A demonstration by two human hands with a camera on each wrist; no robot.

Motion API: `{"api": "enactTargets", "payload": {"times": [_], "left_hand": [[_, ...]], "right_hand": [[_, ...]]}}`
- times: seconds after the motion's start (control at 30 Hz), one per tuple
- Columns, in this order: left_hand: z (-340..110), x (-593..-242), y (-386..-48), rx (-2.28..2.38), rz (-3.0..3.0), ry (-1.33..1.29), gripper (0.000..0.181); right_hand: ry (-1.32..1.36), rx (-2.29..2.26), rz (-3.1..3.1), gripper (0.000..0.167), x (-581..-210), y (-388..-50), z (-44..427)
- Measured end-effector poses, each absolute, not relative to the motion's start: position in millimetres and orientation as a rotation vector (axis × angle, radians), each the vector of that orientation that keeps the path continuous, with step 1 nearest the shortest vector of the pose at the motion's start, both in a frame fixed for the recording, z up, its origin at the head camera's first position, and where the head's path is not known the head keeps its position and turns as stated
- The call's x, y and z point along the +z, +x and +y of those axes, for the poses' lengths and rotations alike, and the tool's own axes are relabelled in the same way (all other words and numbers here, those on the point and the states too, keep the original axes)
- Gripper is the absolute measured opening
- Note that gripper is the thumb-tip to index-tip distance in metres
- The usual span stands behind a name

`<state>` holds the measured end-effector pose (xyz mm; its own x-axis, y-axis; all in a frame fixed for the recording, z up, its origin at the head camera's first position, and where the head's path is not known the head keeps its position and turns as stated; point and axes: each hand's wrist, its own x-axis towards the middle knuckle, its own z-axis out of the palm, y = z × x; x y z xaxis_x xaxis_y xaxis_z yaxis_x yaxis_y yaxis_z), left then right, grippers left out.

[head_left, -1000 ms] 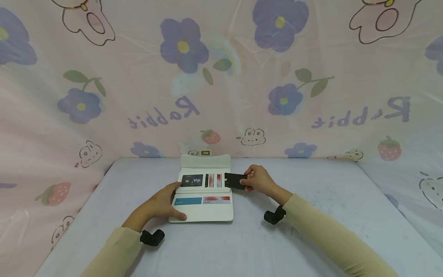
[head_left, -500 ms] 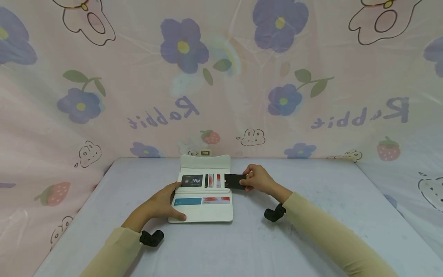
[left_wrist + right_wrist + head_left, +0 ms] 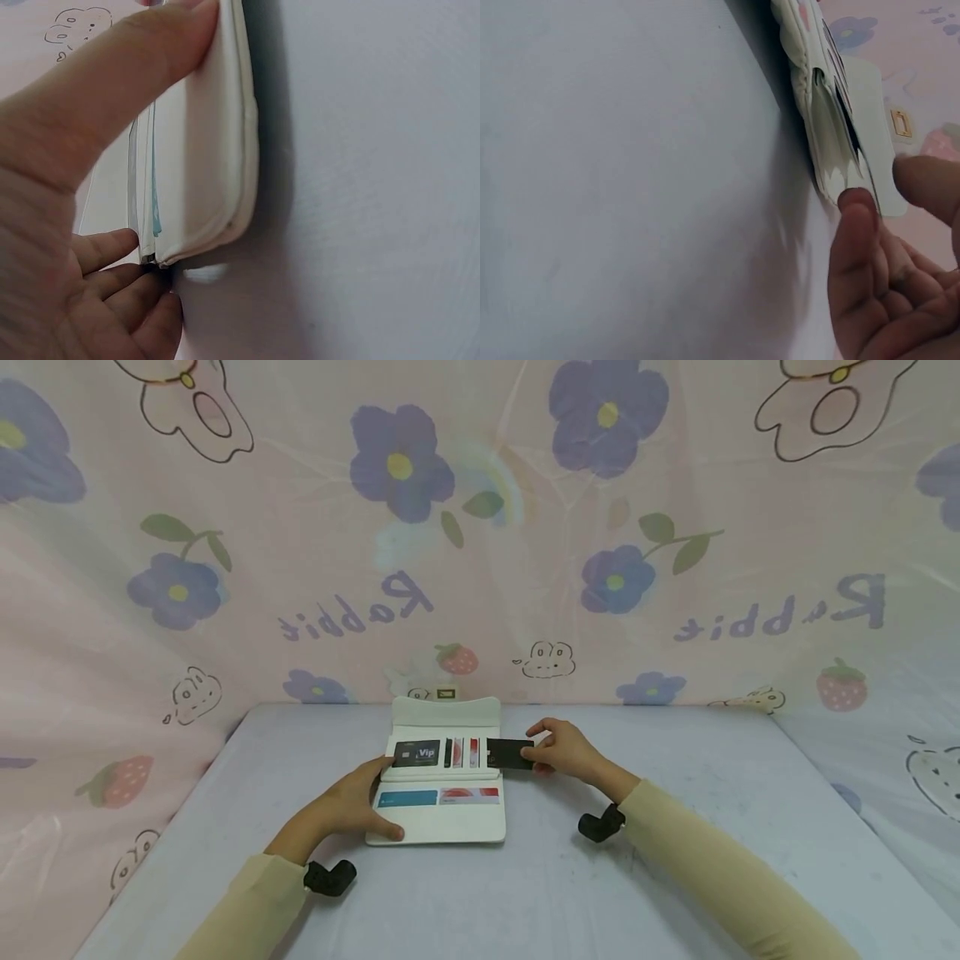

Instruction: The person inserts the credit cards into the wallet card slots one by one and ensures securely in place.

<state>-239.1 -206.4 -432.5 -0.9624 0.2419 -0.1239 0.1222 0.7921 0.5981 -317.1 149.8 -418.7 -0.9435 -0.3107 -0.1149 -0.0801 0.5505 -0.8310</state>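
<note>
A white wallet (image 3: 438,823) lies unfolded on the table, a grey "Vip" card (image 3: 416,753) and several other cards in its slots. My left hand (image 3: 341,802) holds its left side, the thumb resting on the lower panel. In the left wrist view, the left fingers (image 3: 109,251) curl against the wallet's edge. A black card (image 3: 506,753) juts from the right side of the upper panel. One finger of my right hand (image 3: 566,752) touches that card's outer end, while another is lifted off it. The right wrist view shows a gap between these two fingertips.
A white cloth covers the table (image 3: 675,793). Behind it hangs a pink curtain (image 3: 495,552) printed with flowers and rabbits. The wallet's top flap (image 3: 446,712) reaches the table's back edge and bears a small gold clasp (image 3: 446,692).
The black card has shifted slightly left, toward the wallet. My right hand pinched its end earlier, and now one finger has lifted away. The left hand has stayed in place.
</note>
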Motion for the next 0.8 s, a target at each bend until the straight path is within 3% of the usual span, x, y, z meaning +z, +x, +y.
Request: {"api": "enactTargets", "payload": {"times": [0.3,0.8], "left_hand": [[-207,-432,-238,0.897,2.788,0.270,0.125],[-206,-433,-238,0.883,2.801,0.275,0.125]], "right_hand": [[-0.409,-1.265,2.561,0.057,-416,-309,158],[-0.481,-1.126,2.744,0.049,-414,-300,151]]}}
